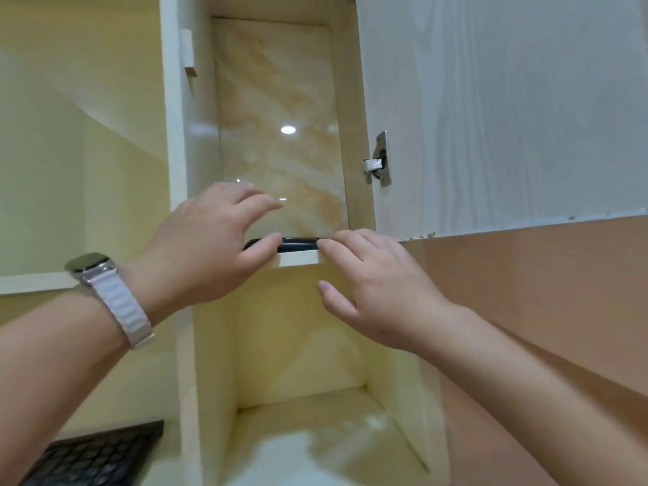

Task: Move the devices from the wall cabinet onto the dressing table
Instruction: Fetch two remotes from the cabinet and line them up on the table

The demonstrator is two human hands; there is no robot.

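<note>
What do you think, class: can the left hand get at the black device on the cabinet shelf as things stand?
Probably yes. The cabinet door is open, nothing blocks the shelf edge, and the left hand has its thumb on the black device; the right hand touches its other end.

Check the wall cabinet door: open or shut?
Open: the door stands swung aside on its hinge, baring the shelf and a black device on it.

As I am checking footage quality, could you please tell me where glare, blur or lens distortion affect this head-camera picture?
Head view: a glare spot shines on the glossy back panel; head view: the cabinet door edge bows from wide-angle distortion; head view: the keyboard looks blurred, while the left hand, right hand and black device look fairly sharp.
</note>
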